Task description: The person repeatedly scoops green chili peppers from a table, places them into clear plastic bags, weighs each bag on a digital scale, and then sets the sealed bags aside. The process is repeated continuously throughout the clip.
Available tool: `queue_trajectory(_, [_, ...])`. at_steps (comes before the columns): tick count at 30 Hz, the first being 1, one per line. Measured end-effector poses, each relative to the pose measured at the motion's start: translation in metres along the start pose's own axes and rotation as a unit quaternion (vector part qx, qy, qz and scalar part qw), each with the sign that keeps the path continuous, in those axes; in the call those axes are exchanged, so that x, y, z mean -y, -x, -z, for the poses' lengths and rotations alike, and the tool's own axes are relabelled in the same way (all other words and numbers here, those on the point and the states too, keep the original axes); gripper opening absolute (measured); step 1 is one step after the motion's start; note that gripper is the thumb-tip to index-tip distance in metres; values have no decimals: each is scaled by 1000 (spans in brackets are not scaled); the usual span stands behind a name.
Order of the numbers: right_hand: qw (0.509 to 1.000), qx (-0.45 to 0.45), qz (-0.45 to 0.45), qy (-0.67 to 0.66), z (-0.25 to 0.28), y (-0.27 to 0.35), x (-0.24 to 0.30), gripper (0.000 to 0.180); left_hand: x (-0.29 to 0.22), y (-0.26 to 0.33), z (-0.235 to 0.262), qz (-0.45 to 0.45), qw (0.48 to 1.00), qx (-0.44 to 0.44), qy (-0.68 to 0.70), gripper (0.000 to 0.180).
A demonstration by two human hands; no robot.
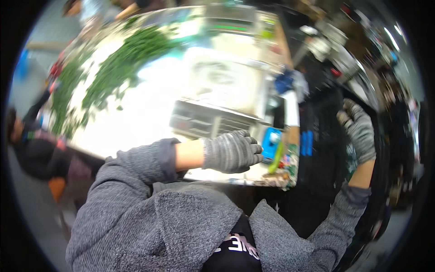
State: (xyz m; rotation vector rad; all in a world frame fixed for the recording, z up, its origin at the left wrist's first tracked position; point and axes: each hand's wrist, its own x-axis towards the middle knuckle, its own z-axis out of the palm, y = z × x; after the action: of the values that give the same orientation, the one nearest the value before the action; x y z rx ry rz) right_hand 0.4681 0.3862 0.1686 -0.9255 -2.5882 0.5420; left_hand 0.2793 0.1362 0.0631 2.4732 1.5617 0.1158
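My left hand [233, 152], in a grey knit glove, is over the table's front edge, before a scale's silver keypad panel [190, 120]. Its fingers curl under, and whatever they may hold is hidden. Just right of the fingertips lie a blue object [272, 144] and a yellow-green strip [277, 158]. Off to the right, my right hand [361, 132], gloved alike with fingertips bare, reaches over a black crate-like surface [319, 113]. Its fingers are bent and slightly apart, with nothing visible in them. The scale's pale pan [226, 81] is smeared by motion.
Green leafy stems [127, 59] spread across the table's left half. A second scale [230, 22] stands at the far side. A dark phone-like slab [275, 111] and a blue crumpled item [284, 81] line the right edge. Another person [38, 149] is at the left.
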Motion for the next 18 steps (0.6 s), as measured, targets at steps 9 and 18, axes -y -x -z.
queue_trajectory(9, [925,231,275,-127,-249,0,202,28,68,204,-78,442,860,-100,233,46])
queue_trajectory(18, [908,285,89,-294,-383,72,297,21,201,313,-203,457,885,-84,30,28])
